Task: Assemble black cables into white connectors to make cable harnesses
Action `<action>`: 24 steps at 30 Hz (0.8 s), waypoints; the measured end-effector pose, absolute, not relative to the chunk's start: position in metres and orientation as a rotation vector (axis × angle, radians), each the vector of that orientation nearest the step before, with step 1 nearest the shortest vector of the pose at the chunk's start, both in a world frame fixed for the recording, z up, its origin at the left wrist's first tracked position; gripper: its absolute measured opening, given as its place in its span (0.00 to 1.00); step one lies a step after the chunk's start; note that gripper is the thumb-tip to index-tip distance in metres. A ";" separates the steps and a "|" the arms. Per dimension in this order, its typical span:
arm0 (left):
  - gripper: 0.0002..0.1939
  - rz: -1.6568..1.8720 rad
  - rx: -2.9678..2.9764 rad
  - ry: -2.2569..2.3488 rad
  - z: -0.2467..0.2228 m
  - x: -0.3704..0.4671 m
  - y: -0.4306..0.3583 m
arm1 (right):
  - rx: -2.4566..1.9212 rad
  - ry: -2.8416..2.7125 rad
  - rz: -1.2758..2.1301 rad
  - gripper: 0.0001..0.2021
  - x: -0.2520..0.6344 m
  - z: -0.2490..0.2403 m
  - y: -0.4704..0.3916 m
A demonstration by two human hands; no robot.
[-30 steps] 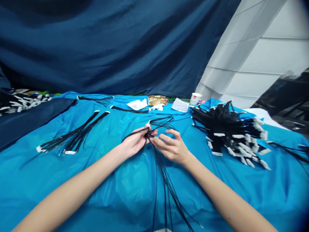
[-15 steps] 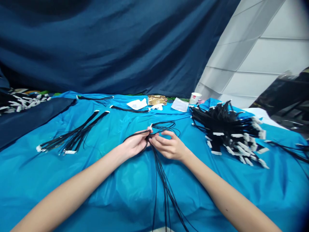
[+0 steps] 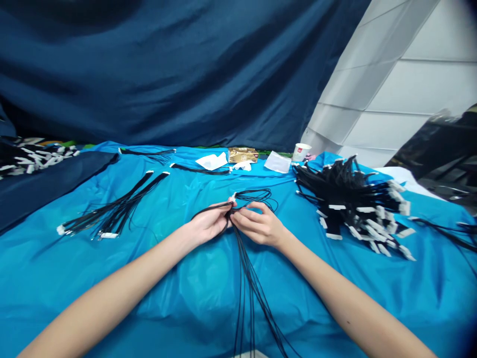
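Dark blue curtain (image 3: 167,74): hangs behind the gold packet (image 3: 242,155), which is the reference for all places below.
Blue sheet (image 3: 167,298): creased; spreads under the gold packet and nearer than it on both sides.
White panels (image 3: 395,84): slanted, beyond and right of the gold packet.
Large cable pile (image 3: 346,194): right of and nearer than the gold packet; black leads, many white connectors, ends fanned unevenly.
Crossed cables (image 3: 128,206): left of and nearer than the gold packet, flat on the blue sheet, white connectors at the ends.
Held cable bundle (image 3: 242,248): nearer than the gold packet, between the hands; thin black leads, looped on the far side, loose ends trailing toward the near edge of view.
Left hand (image 3: 210,221): nearer than and left of the gold packet; grip closed on the held cable bundle, leads lying across the fingers.
Right hand (image 3: 261,223): nearer than and right of the gold packet; grip pinched on the held cable bundle, index finger bent. Exact fingertip contact too small to tell.
Paper cup (image 3: 301,152): upright, right of the gold packet.
White connector (image 3: 234,195): on the held cable bundle, nearer than the gold packet, by the left fingertips.
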State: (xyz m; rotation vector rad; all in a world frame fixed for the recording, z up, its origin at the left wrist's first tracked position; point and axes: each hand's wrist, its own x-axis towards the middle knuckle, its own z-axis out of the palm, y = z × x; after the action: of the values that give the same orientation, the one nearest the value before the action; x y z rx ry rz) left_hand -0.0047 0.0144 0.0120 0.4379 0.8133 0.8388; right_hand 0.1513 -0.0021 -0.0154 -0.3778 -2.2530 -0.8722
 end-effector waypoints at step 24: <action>0.08 1.095 0.877 0.709 0.001 -0.004 0.012 | -0.907 -1.417 0.074 0.05 0.154 0.019 -0.022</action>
State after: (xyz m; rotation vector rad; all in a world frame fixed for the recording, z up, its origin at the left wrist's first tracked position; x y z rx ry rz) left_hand -0.0044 0.0118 0.0007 0.8773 0.7090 1.0955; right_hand 0.1542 -0.0217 0.0190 -0.9066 -1.4167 0.0737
